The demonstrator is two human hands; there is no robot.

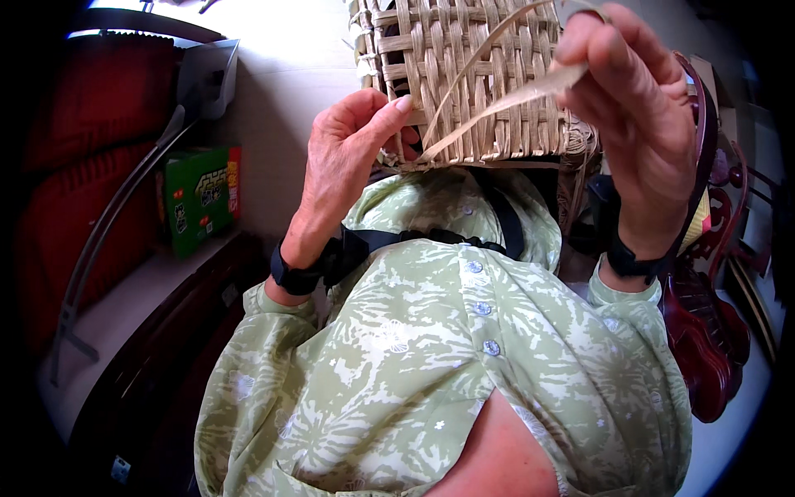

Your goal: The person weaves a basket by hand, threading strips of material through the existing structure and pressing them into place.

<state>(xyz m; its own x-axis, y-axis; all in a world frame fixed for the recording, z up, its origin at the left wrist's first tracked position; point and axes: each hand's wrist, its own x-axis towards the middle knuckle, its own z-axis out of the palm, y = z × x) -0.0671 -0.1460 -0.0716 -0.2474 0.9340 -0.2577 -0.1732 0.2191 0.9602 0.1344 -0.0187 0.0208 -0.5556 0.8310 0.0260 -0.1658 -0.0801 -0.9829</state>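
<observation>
woven basket [489, 79] touches left hand [344, 141], right hand [642, 112] pinching pale strip [512, 102]

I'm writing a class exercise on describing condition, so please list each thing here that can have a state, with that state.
Basket: woven, gaps showing in the weave
Strip: lifted off the basket, partly curved
Left hand: bent, at the basket's edge
Right hand: raised, gripping the strip
Shirt: buttoned, open at the collar
Green box: standing upright
</observation>
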